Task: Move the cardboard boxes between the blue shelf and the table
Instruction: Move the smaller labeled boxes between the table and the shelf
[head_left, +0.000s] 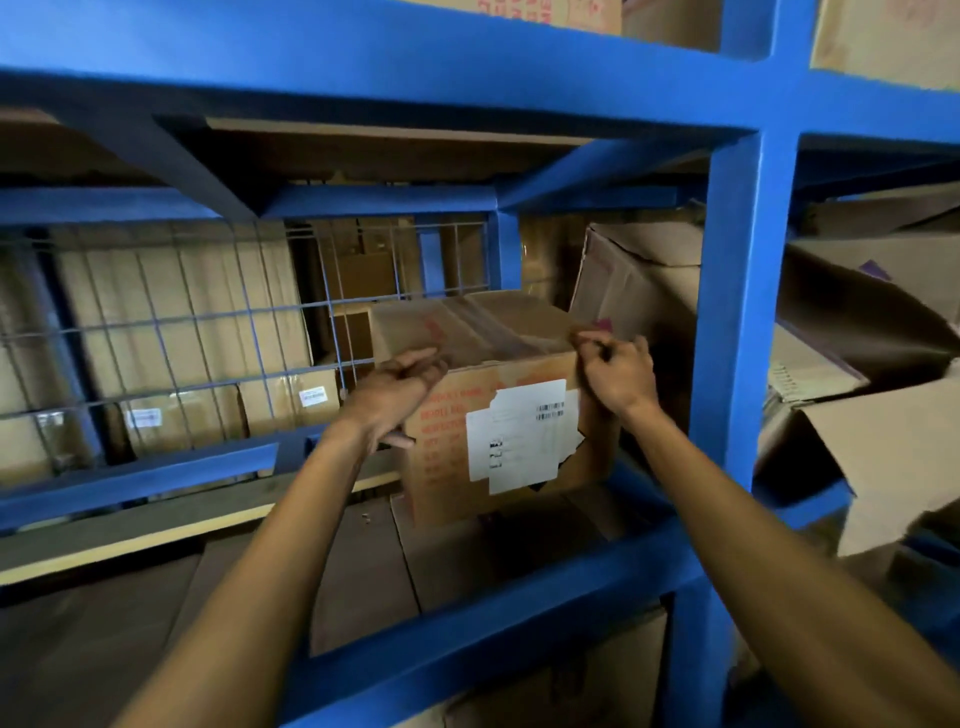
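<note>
A taped cardboard box (498, 322) with red print and a torn white label stands on the middle level of the blue shelf (737, 312), a little back from the front beam. My left hand (400, 387) lies flat against the box's left side near its top edge. My right hand (618, 371) has its fingers curled over the box's top right corner. Both arms reach in over the front beam. The table is not in view.
A crumpled cardboard box (639, 280) leans just right of the held box. Open, torn boxes (883, 415) fill the bay right of the upright. A wire mesh panel (208, 322) closes the back left, with more boxes behind it. Flattened cardboard (363, 561) covers the shelf floor.
</note>
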